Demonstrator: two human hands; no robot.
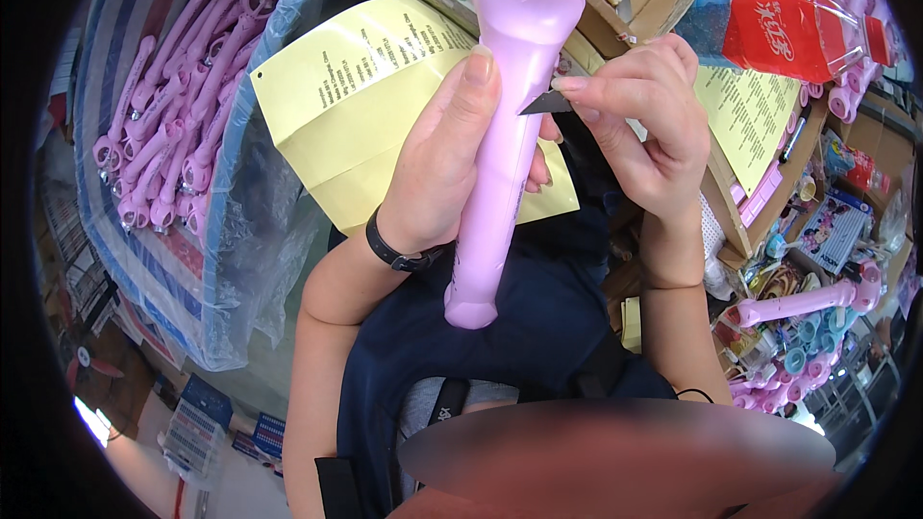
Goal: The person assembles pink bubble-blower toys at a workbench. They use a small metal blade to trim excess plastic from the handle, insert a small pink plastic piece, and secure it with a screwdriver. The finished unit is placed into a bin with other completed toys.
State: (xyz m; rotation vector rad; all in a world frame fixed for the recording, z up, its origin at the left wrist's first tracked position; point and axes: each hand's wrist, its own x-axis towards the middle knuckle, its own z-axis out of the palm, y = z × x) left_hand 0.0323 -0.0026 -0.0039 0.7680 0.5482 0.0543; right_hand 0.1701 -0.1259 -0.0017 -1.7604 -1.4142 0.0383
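Note:
My left hand (435, 159) is wrapped round a long, glossy pink plastic handle (500, 154), its thumb along the near side. The handle hangs tilted before my chest, and its wide round head runs out of the upper edge. Between thumb and fingers of my right hand (649, 120) is pinched a small dark blade (545, 104). The blade's pointed end meets the side of the handle, just below its wide upper part. Behind the left hand lies a creased yellow printed sheet (336, 120).
To the left, a striped bag with a clear plastic liner (216, 259) holds several pink parts (183, 106). A red-labelled drink bottle (788, 27) lies at the upper right near cardboard boxes (735, 197). Another pink handle (798, 306) sits among clutter at the right.

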